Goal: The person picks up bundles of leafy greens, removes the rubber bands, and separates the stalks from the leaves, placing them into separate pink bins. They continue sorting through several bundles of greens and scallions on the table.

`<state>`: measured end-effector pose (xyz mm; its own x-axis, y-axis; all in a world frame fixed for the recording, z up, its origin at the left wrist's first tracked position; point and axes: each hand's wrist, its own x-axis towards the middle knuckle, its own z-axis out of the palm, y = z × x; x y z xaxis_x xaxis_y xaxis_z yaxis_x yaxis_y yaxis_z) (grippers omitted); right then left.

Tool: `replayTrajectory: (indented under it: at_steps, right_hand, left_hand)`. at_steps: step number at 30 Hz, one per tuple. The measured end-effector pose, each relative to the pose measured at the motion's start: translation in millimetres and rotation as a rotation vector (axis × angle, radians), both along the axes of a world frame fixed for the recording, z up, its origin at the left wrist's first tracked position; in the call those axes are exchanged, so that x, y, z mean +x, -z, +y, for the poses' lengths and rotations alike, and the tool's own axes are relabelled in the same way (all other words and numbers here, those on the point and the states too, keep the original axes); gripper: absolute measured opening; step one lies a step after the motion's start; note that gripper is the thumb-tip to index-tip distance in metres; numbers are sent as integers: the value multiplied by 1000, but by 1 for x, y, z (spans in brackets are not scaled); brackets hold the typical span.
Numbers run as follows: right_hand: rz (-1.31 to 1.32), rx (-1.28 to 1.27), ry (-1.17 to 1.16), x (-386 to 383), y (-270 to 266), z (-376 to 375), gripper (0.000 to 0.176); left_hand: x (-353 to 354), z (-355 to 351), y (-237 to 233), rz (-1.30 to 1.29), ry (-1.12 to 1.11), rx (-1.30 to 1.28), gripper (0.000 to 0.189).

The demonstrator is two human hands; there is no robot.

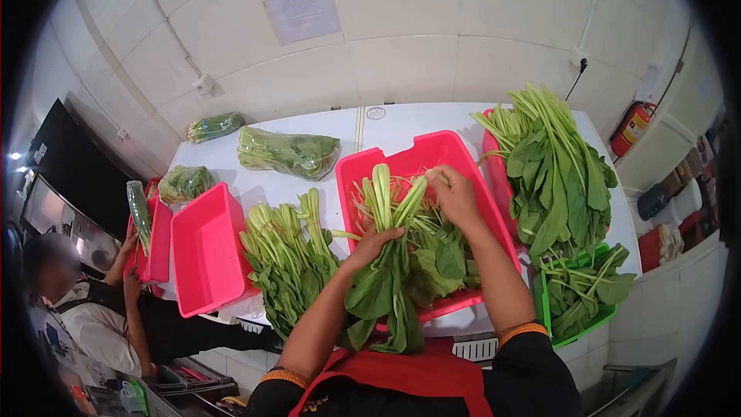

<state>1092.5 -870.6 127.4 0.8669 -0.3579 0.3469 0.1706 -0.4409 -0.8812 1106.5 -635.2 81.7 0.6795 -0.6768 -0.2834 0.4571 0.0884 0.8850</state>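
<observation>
My left hand (376,247) is wrapped round a bunch of leafy greens (382,208), its pale stems pointing up and its leaves hanging down. At the stem tops, my right hand (454,193) has its fingers pinched together; what they hold, if anything, is too small to make out. Both hands are over a pink bin (463,156) with loose leaves, stems and roots in it. Left of the bin lies a pile of greens (289,262) on the white table (347,125).
An unoccupied pink bin (207,251) stands left of the pile. Bagged greens (287,152) lie behind. Heaped greens (552,177) rise at the right, beside a green basket (577,336) of leaves. At the far left a person (93,324) touches another pink bin (160,243).
</observation>
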Motion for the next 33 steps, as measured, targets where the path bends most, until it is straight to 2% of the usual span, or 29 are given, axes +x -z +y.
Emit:
replayTrajectory:
  at_steps: [2, 5, 8, 9, 10, 12, 15, 16, 19, 20, 24, 27, 28, 31, 33]
  right_hand:
    - [-179, 123, 156, 11, 9, -14, 26]
    - [-12, 328, 156, 17, 25, -63, 31]
    - [-17, -79, -116, 27, 60, -40, 41]
    - [-7, -66, -216, 23, 61, -24, 41]
    - [6, -49, -315, 20, 60, -8, 42]
    - [75, 184, -493, 7, 36, 20, 41]
    - [208, 273, -654, -3, 13, 32, 38]
    - [315, 336, -624, 1, 23, 26, 32]
    - [284, 701, -577, 3, 20, 17, 31]
    - [307, 730, -418, 3, 11, 14, 29]
    - [199, 912, -266, 7, 7, -14, 35]
    - [135, 886, -244, 7, 9, -38, 40]
    - [140, 852, -234, 8, 9, -44, 41]
    - [185, 883, -308, 12, 18, -61, 48]
    - [216, 956, -379, 16, 20, -64, 50]
  left_hand:
    - [0, 2, 7, -55, 9, -5, 30]
    - [-5, 8, 5, 80, -79, -48, 26]
    - [-2, 9, 7, 216, -127, -75, 22]
    - [-1, 10, 8, 262, -136, -69, 22]
    - [0, 10, 11, 194, -126, -38, 22]
    - [1, 7, 17, 55, -105, 18, 22]
    - [-7, -3, 7, 52, 12, -129, 23]
    - [-1, -1, 13, 16, 62, -83, 38]
    - [-6, -5, 7, 80, -84, -116, 54]
    - [0, -5, 13, 98, -56, -224, 61]
    - [-3, -2, 12, 150, -173, -346, 66]
    - [-1, 3, 14, 179, -237, -227, 64]
    - [-4, -1, 12, 180, -283, -241, 56]
    - [-7, -4, 1, 148, -270, -167, 40]
    - [1, -1, 17, 226, -183, -121, 43]
